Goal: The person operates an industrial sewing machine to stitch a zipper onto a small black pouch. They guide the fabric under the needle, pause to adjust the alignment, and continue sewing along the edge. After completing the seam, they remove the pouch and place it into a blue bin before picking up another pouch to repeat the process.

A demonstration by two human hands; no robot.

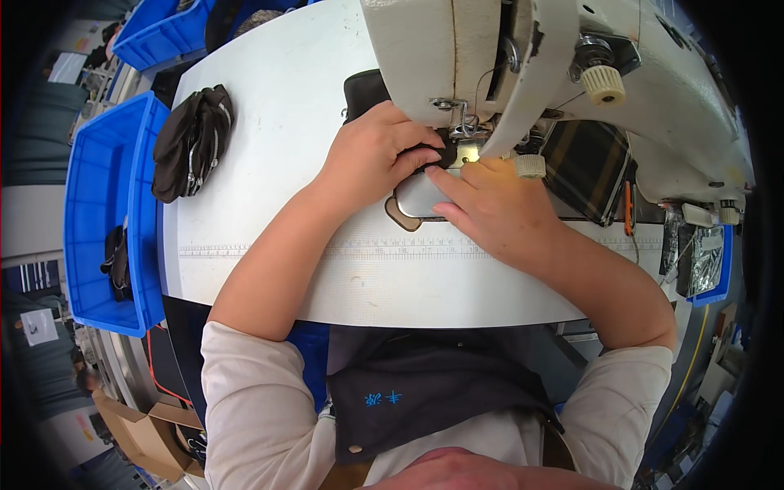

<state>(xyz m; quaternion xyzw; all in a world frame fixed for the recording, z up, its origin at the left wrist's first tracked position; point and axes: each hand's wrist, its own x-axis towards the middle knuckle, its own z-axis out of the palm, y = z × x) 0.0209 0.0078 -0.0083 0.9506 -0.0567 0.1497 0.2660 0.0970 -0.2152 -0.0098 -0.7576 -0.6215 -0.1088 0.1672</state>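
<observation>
Under the needle area of a white sewing machine (445, 65), my left hand (377, 151) pinches a dark fabric piece (365, 93), its fingers and thumb curled over the edge near the presser foot. Part of the piece shows beyond that hand; the rest is covered. Close by, my right hand (502, 204) reaches in from the right. Its thumb and index finger are apart over the shiny metal bed plate (416, 198), with the index tip beside my left thumb. Its other fingers bend close to the presser foot (467, 131) and are partly hidden.
A dark zippered pouch (194, 143) lies on the white table (278, 106) at left. Beside the table is a blue bin (110, 163) holding dark pieces. Folded plaid fabric (588, 167) and an orange-handled tool (629, 204) lie right, under the machine arm. A printed ruler strip (367, 247) crosses the table.
</observation>
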